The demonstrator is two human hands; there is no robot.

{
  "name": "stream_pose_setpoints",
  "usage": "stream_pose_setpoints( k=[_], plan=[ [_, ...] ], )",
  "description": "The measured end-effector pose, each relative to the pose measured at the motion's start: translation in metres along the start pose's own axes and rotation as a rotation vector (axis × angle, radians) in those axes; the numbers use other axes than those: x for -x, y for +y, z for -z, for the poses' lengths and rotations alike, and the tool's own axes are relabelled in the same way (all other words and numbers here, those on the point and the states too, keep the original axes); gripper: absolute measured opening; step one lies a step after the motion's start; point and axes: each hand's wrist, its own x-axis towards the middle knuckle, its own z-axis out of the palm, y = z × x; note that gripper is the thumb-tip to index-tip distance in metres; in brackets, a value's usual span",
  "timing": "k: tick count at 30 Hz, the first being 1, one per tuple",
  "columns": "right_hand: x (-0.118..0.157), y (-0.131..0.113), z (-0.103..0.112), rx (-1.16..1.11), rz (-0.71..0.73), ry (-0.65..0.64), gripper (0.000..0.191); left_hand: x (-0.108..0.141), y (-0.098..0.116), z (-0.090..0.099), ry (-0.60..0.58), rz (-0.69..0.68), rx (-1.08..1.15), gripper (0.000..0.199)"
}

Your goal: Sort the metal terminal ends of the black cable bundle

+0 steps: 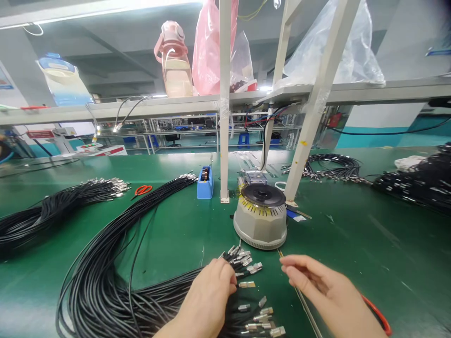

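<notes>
My left hand (pixel 208 300) rests on a bundle of black cables (pixel 105 291) on the green bench, fingertips pinching cable ends with metal connectors (pixel 243 263). More connector ends (pixel 262 319) fan out just below. My right hand (pixel 324 288) hovers to the right, fingers loosely curled, pinching a thin yellowish strip (pixel 282 256) whose tip points toward the round grey tape dispenser (pixel 260 218) just beyond both hands.
A second cable bundle (pixel 52 206) lies at the left with red scissors (pixel 143 189) beside it. A blue tape holder (pixel 205 182) stands by the white post (pixel 224 103). More black cables (pixel 419 183) pile at the right. An orange-red loop (pixel 378 314) lies under my right wrist.
</notes>
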Motion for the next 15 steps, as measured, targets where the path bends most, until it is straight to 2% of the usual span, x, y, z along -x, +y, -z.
stream_pose_setpoints(
  k=[2, 4, 5, 7, 9, 12, 15],
  plan=[
    [-0.013, -0.014, 0.006, -0.045, 0.004, 0.052, 0.042, 0.008, -0.007, 0.003, 0.028, 0.037, 0.262, 0.018],
    [-0.026, -0.028, 0.008, -0.077, 0.012, 0.098, 0.042, 0.014, -0.013, 0.003, 0.047, 0.015, 0.635, 0.011],
    [-0.032, -0.034, 0.007, -0.095, 0.008, 0.115, 0.039, 0.015, -0.016, 0.003, 0.047, -0.018, 0.806, 0.013],
    [-0.044, -0.043, 0.001, -0.131, -0.015, 0.113, 0.034, 0.016, -0.02, 0.0, 0.04, -0.081, 0.996, 0.032],
    [-0.056, -0.047, -0.007, -0.167, -0.044, 0.074, 0.032, 0.014, -0.022, -0.001, 0.038, -0.102, 1.007, 0.042],
    [-0.073, -0.049, -0.017, -0.201, -0.07, 0.007, 0.029, 0.01, -0.02, -0.001, 0.065, -0.088, 0.875, 0.038],
    [-0.082, -0.052, -0.019, -0.18, -0.055, -0.019, 0.021, 0.008, -0.017, 0.0, 0.051, 0.014, 0.873, 0.032]
  ],
)
